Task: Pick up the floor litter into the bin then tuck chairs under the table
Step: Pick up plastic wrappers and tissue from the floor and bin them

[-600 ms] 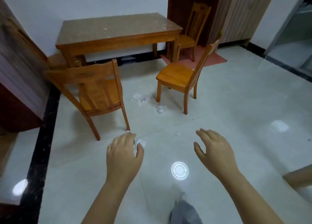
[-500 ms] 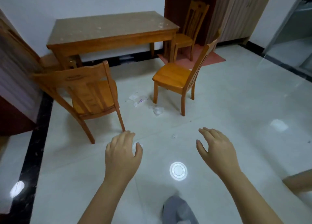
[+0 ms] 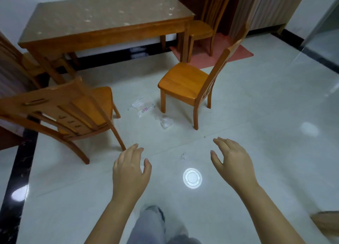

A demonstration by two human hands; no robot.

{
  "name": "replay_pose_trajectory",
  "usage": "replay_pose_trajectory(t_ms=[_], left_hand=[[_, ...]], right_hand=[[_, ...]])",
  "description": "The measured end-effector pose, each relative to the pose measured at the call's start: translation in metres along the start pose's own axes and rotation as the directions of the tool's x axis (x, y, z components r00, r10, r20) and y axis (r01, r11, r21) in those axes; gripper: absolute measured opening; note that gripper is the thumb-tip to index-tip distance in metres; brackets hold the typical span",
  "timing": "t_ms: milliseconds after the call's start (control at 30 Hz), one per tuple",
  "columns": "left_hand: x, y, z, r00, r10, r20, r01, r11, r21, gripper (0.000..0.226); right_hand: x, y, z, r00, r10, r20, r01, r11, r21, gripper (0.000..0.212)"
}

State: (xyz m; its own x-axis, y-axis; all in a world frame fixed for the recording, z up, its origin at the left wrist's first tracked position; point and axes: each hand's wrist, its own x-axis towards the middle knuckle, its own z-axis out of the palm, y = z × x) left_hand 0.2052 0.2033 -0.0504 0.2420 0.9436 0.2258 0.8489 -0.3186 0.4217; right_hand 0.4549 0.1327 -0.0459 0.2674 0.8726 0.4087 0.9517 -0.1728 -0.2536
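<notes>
Pale tiled floor (image 3: pixel 256 106), wooden surface (image 3: pixel 102 17) against the far wall. Left hand (image 3: pixel 129 168) and right hand (image 3: pixel 232 161) hover palm-down, fingers relaxed, holding nothing. Litter: small scrap (image 3: pixel 183 156) lies between the hands; crumpled plastic (image 3: pixel 166 123) and clear wrapper (image 3: pixel 141 106) lie beyond, between left-side chair (image 3: pixel 69 111) and right-side chair (image 3: pixel 185 80). Nearest scrap probably first, pinched low. Chair legs crowd the wrapper. No bin in view.

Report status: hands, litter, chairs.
Left hand, right hand open, empty. Litter on floor between left chair and right chair. Neither tucked under table. Nothing in the way.
</notes>
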Motion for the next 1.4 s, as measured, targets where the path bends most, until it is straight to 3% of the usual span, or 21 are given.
replay_pose_trajectory(t_ms=[300,633,833,1067,1267,1400], left_hand=[[0.125,-0.029,0.095,0.997,0.01,0.073,-0.009,1.0,-0.018,0.037],[0.302,-0.106,0.282,0.982,0.103,0.16,-0.097,0.994,-0.043,0.039],[0.335,-0.175,0.448,0.972,0.059,0.227,-0.045,0.997,-0.066,0.039],[0.363,-0.245,0.632,0.978,-0.004,0.207,0.033,0.99,-0.138,0.033],[0.376,-0.293,0.746,0.966,-0.048,0.254,0.084,0.988,-0.131,0.035],[0.384,-0.32,0.801,0.965,-0.08,0.251,0.12,0.982,-0.147,0.037]], right_hand=[[0.09,0.025,0.11,0.992,0.093,0.088,-0.095,0.995,0.025,0.032],[0.208,0.059,0.331,0.979,0.18,0.095,-0.187,0.98,0.071,0.029],[0.204,0.102,0.504,0.969,0.179,0.169,-0.197,0.976,0.096,0.044],[0.193,0.156,0.683,0.971,0.117,0.209,-0.138,0.987,0.086,0.044],[0.191,0.185,0.794,0.967,0.069,0.244,-0.089,0.993,0.074,0.037],[0.188,0.202,0.839,0.967,0.042,0.252,-0.06,0.996,0.067,0.045]])
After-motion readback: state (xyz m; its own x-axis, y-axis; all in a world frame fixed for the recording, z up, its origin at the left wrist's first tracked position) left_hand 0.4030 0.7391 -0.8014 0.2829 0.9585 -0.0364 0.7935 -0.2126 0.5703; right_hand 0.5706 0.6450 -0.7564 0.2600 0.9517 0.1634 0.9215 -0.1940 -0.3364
